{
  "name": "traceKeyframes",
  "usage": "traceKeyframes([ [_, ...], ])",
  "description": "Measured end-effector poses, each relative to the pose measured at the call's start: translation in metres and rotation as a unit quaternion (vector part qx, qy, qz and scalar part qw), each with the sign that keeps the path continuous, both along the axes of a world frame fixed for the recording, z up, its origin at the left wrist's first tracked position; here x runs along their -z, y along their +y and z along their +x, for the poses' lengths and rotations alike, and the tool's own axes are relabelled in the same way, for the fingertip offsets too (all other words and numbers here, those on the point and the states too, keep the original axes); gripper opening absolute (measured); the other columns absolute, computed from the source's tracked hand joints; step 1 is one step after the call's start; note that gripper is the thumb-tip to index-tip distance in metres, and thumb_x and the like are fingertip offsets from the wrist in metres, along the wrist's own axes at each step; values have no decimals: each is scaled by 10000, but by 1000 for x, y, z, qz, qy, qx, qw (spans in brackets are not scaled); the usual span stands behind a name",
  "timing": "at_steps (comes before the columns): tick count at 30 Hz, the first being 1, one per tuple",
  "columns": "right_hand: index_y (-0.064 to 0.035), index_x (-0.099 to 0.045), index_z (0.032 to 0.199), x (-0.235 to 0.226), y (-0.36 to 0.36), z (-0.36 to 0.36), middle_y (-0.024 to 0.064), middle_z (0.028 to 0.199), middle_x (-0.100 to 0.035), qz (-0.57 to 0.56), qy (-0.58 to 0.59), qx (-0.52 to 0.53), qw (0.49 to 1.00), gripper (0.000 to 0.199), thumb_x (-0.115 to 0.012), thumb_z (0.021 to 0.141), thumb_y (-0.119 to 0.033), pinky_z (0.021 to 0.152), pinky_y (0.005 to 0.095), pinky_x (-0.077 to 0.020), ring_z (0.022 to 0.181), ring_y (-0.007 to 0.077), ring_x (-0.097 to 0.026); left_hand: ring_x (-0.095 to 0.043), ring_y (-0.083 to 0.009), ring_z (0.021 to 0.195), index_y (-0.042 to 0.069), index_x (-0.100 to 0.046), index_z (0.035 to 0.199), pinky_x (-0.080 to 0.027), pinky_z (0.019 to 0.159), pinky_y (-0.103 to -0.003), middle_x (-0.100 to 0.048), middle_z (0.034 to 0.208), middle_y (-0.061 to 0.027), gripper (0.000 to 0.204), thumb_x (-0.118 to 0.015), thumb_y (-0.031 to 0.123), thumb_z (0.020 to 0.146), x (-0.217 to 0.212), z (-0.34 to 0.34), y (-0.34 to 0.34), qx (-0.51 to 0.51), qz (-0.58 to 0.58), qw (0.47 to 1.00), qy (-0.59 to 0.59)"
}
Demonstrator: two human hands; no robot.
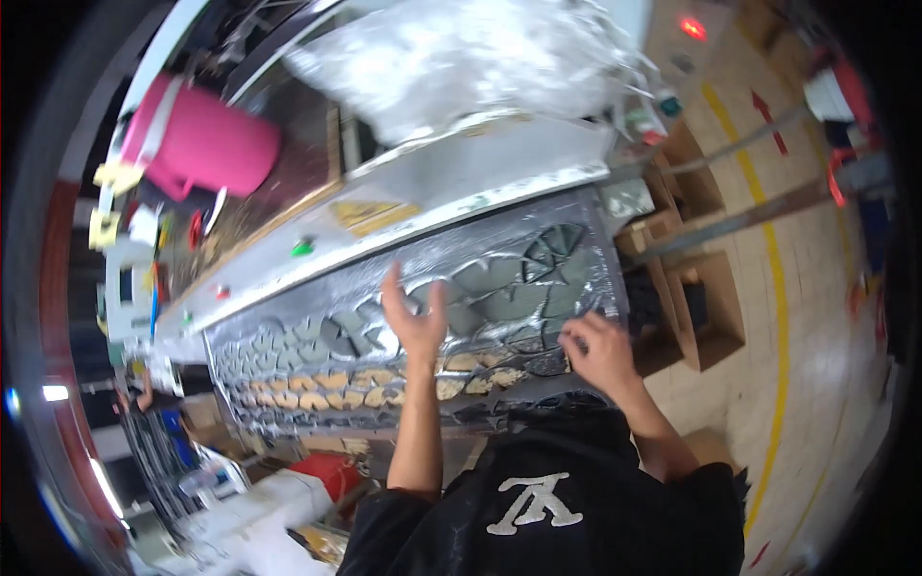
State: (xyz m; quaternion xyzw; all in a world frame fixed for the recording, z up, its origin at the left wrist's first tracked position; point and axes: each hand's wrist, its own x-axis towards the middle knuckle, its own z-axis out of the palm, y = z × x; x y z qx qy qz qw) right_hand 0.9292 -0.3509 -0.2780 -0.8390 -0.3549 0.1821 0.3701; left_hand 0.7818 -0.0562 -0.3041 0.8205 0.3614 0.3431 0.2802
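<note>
A long work table carries a dark grey sheet (519,300) with rows of curved, fan-like cut shapes across it. Nearer me, tan pieces (331,380) show in rows among the dark outlines. My left hand (415,322) hovers over the middle of the sheet, thumb and fingers spread, with nothing in it. Over the right end of the sheet is my right hand (600,353), its fingers curled in toward the thumb. Whatever those fingers may pinch is too small and blurred to make out. At the far right corner sits a dark green fan-shaped piece (555,252) with black outlines.
A grey-white ledge (461,173) runs behind the sheet, bearing a green item (303,248). Clear plastic film (471,62) is heaped beyond it. A pink drink cooler (206,139) stands far left. Cardboard boxes (709,312) and a metal bar (735,226) are to the right.
</note>
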Motion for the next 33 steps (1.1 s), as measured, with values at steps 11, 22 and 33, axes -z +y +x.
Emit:
traceKeyframes([
  [11,-67,-650,1353,20,18,-48,165,1303,-619,-99,98,-308,941,600,-894,825,-217,1036,496,-530,1190,414,-654,-718,-176,1002,-29,-654,1365,-571,876,-312,-757,1162,-136,474,-825,199,987,-83,-66,156,-157,-74,972,-160],
  [22,-89,-611,1441,56,23,-34,156,1274,-655,-36,26,-252,967,660,-872,840,-171,1093,494,-485,1248,389,-618,-727,-160,798,-32,-714,1091,-617,769,-291,-755,945,-104,258,-776,212,1037,-47,-64,233,-24,-163,962,-220],
  [33,-138,-618,1471,42,33,-30,116,1195,-696,17,-13,-226,974,639,-842,874,-183,1123,476,-461,1218,340,-633,-550,-91,640,49,-672,799,-476,615,-281,-653,716,1,327,-904,250,912,-50,-66,184,-104,8,993,-49],
])
